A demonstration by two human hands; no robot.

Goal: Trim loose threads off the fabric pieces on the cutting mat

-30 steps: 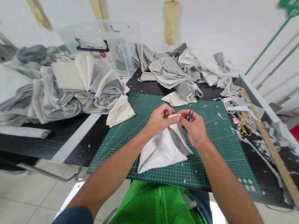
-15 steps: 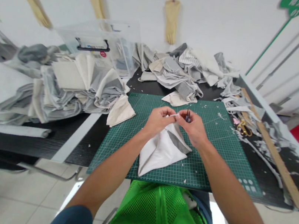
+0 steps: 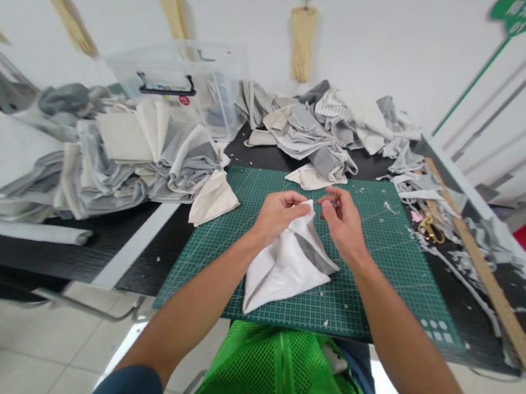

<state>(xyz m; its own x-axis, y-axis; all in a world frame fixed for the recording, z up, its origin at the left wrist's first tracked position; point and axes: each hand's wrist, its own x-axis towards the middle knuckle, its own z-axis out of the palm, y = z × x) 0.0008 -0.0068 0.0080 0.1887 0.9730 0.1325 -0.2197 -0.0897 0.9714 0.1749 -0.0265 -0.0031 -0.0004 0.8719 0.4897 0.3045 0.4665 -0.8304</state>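
My left hand [image 3: 280, 216] pinches the top corner of a white and grey cloth piece [image 3: 289, 267], closed with thumb over fingers. The cloth looks like a small sewn pouch and rests on the green cutting mat [image 3: 213, 262], its lower part spread towards me. Just to the right of that corner, my right hand [image 3: 344, 222] is apart from the cloth, fingers curled and thumb raised. A small dark bit of the thread snips shows between its fingers; most of the tool is hidden.
Heaped grey and white cloth [image 3: 115, 155] lies at left, with more cloth scraps [image 3: 323, 124] behind the mat. A clear plastic box [image 3: 181, 86] stands at the back. Gold-handled scissors [image 3: 431, 230] and a long wooden ruler [image 3: 493, 277] lie at right among offcuts.
My right hand has come away from the cloth corner, where both hands were pinching together. The left hand keeps its pinch, and the white corner now shows more plainly.
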